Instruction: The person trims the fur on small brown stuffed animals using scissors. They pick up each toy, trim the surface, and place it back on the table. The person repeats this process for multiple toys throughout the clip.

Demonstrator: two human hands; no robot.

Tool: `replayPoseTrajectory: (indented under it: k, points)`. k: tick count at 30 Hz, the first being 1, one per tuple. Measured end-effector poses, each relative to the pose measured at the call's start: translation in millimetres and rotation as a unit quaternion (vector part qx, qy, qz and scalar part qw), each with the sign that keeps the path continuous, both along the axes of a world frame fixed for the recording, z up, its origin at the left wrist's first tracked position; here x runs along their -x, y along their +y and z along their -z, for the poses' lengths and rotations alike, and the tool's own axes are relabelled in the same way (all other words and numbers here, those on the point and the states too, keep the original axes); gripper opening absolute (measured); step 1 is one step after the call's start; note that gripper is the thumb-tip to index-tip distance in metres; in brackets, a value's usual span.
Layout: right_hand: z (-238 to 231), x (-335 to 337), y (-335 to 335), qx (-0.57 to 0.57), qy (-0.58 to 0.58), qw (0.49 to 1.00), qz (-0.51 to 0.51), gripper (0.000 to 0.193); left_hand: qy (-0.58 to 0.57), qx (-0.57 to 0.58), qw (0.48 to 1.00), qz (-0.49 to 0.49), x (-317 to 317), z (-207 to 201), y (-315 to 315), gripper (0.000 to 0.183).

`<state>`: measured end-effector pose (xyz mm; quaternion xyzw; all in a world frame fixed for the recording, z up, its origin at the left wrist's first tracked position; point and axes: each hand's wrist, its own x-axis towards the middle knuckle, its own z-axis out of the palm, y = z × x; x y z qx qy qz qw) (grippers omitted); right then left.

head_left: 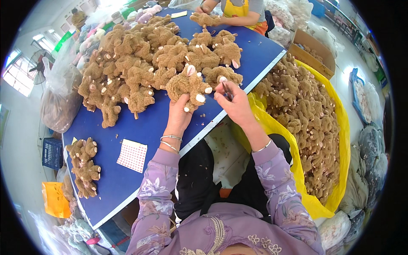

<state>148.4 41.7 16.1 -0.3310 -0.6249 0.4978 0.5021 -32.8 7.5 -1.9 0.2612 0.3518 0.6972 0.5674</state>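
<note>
A curly brown plush toy with white paw tips and a pink-lined ear is in my left hand, whose fingers wrap round it from below. It is held above the blue table near the front edge. Just right of it, my right hand closes on small dark metal thread snips. The snips are partly covered by my fingers, and their tips point up toward another brown plush toy lying on the table. Behind my left hand spreads a big heap of the same plush toys.
A yellow bag full of brown plush toys stands right of the table. A sheet of red-marked labels and a short row of toys lie at left. Across the table, a co-worker in a yellow apron handles a toy.
</note>
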Motion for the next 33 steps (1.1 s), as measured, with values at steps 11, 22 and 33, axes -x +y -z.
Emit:
replayPoseTrajectory:
  k: [11, 22, 33]
  points:
    - [2, 14, 0, 0.087, 0.035, 0.995, 0.021, 0.016, 0.162, -0.06, 0.984, -0.035, -7, 15, 3, 0.028]
    - [3, 2, 0, -0.156, -0.087, 0.983, 0.053, 0.019, 0.096, 0.007, 0.995, 0.018, -6, 11, 2, 0.03]
    - [-7, -8, -6, -0.231, -0.198, 0.953, -0.008, 0.017, 0.052, 0.049, 0.997, -0.003, -9, -5, -1, 0.028]
